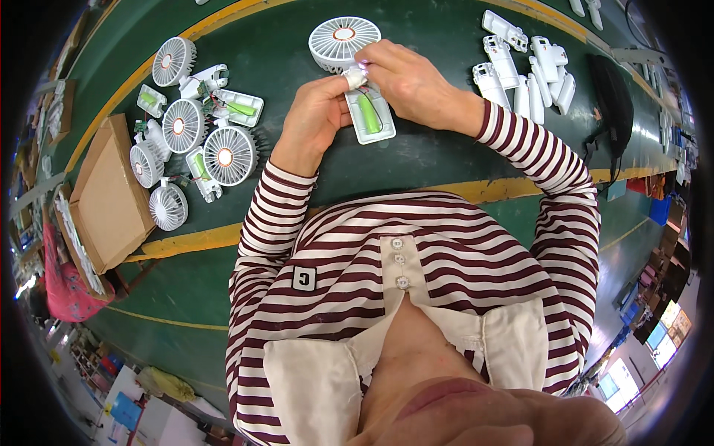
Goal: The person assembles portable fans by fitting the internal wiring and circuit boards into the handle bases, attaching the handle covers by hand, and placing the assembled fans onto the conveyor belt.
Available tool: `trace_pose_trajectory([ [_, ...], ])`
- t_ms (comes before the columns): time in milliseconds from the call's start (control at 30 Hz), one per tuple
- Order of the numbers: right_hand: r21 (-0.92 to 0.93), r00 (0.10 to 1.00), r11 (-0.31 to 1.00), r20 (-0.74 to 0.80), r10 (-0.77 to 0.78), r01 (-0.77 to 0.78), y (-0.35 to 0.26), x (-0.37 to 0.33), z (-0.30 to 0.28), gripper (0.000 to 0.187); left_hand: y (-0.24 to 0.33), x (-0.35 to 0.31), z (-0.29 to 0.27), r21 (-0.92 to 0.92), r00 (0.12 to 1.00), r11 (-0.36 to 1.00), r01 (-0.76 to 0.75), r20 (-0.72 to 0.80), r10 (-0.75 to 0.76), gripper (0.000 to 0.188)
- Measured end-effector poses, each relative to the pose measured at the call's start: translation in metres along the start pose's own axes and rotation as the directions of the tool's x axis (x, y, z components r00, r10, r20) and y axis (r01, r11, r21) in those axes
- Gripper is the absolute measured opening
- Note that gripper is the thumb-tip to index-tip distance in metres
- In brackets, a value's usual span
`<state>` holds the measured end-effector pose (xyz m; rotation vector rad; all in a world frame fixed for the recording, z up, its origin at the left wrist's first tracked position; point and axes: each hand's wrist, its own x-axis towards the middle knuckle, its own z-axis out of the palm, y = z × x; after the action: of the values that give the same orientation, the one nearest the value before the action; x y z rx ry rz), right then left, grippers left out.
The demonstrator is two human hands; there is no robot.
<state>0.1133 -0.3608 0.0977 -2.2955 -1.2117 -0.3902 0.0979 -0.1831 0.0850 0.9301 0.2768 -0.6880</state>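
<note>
A small white handheld fan lies in front of me, its round head (343,44) at the far side, with an orange ring at its centre. My left hand (309,115) is closed, thumb and fingers pinching the fan's white neck piece. From the right, my right hand (409,80) also grips at the neck with fingertips together; what exactly lies between them is partly hidden. Below the fingers is an open white handle shell (381,134) holding a green cylindrical battery (368,113), and dark wires run beside it.
To the left sit several partly assembled fans (229,154) with exposed green batteries. Loose white handle shells (502,63) lie at right, beside a black bag (613,111). A cardboard box (111,197) stands at the left edge of the green table (416,165), which has a yellow border.
</note>
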Motion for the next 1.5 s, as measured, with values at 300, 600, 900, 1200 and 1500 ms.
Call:
trace_pose_trajectory([
  [300, -0.025, 0.995, 0.995, 0.046, 0.093, -0.092, -0.003, -0.002, 0.001, 0.014, -0.007, 0.001, -0.002, 0.034, 1.000, 0.999, 0.002, 0.022, -0.003, 0.020],
  [600, -0.100, 0.996, 0.992, 0.033, 0.078, -0.075, 0.003, -0.012, 0.016, 0.010, -0.025, 0.010, -0.007, -0.060, 0.997, 0.997, 0.044, -0.054, -0.047, 0.018],
  [900, -0.042, 0.991, 0.990, -0.009, 0.132, -0.132, 0.008, -0.019, 0.013, 0.005, -0.023, 0.020, -0.007, -0.075, 0.996, 0.994, 0.077, 0.057, -0.073, 0.022],
  [1200, 0.116, 0.944, 0.947, -0.105, 0.312, -0.299, 0.000, -0.017, 0.010, 0.018, -0.020, 0.020, -0.002, 0.056, 0.983, 0.981, -0.185, -0.007, 0.185, 0.023],
  [1500, 0.455, 0.709, 0.740, -0.281, 0.647, -0.495, -0.026, -0.019, 0.038, 0.035, -0.013, 0.023, 0.002, 0.190, 0.856, 0.856, -0.481, -0.106, 0.505, 0.026],
])
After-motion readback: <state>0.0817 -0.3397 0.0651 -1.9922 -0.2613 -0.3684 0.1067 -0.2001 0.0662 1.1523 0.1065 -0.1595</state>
